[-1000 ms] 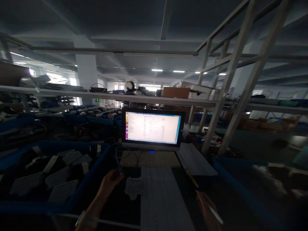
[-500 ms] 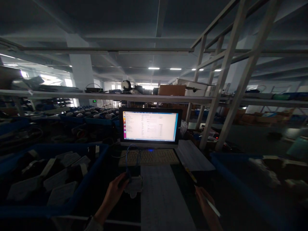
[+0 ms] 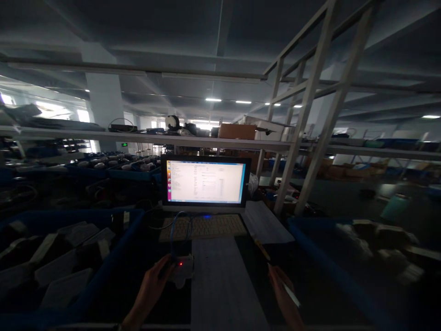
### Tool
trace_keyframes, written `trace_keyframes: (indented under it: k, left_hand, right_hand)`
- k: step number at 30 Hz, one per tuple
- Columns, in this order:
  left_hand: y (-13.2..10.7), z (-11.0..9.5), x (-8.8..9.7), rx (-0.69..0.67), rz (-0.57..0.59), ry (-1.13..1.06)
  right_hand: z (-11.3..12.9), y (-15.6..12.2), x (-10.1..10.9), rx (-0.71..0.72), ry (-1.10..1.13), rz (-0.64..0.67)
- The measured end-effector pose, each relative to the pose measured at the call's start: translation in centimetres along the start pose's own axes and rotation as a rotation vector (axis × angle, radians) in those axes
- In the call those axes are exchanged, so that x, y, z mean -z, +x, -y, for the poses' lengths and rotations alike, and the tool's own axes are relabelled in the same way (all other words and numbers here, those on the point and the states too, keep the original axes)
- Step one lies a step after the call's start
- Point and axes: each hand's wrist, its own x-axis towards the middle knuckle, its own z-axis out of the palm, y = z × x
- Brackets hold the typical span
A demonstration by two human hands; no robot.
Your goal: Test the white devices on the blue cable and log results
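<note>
My left hand [image 3: 155,281] has its fingers closed round the end of a blue cable [image 3: 172,239], at the upper edge of a small pale, clear-looking device [image 3: 182,273]. A red light glows on that device; the plug itself is hidden by my fingers. A long printed sheet of paper [image 3: 220,285] lies just right of the device. Beyond the sheet, my right hand [image 3: 279,287] grips a slim white pen [image 3: 292,295], its tip pointing toward the monitor. Close past the pen tip lies a thin yellow stick-like object [image 3: 262,250], too dim to name.
A lit monitor [image 3: 206,181] stands behind a keyboard [image 3: 206,226]. Blue bins [image 3: 119,257] with boxed units flank the left, and another blue bin [image 3: 320,257] the right. A second sheet [image 3: 267,223] lies beside the keyboard. A shelf [image 3: 138,136] and metal posts [image 3: 310,110] rise behind.
The red light on the device has come on. The whole view has swung slightly right, so everything sits further left. Both hands keep their grips.
</note>
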Motion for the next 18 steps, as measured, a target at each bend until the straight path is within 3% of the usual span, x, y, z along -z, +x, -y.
trace_keyframes:
  k: [4, 8, 12, 15, 18]
  left_hand:
    - [-0.2, 1.4, -0.3, -0.028, -0.042, -0.083]
    - [-0.1, 3.1, -1.0, -0.056, -0.077, -0.147]
    - [-0.4, 3.8, -1.6, -0.095, -0.098, -0.195]
    - [-0.8, 4.0, -1.6, -0.146, -0.046, -0.317]
    - [-1.1, 4.4, -1.7, -0.157, -0.021, -0.405]
  right_hand:
    - [1.1, 1.3, 1.7, 0.13, -0.196, -0.047]
    - [1.9, 5.3, 5.3, 0.464, -0.582, -0.096]
    - [0.1, 9.5, 8.7, 0.751, -0.871, -0.034]
    - [-2.5, 11.1, 10.0, 0.786, -0.942, -0.019]
    - [-4.4, 11.5, 10.4, 0.718, -0.962, -0.021]
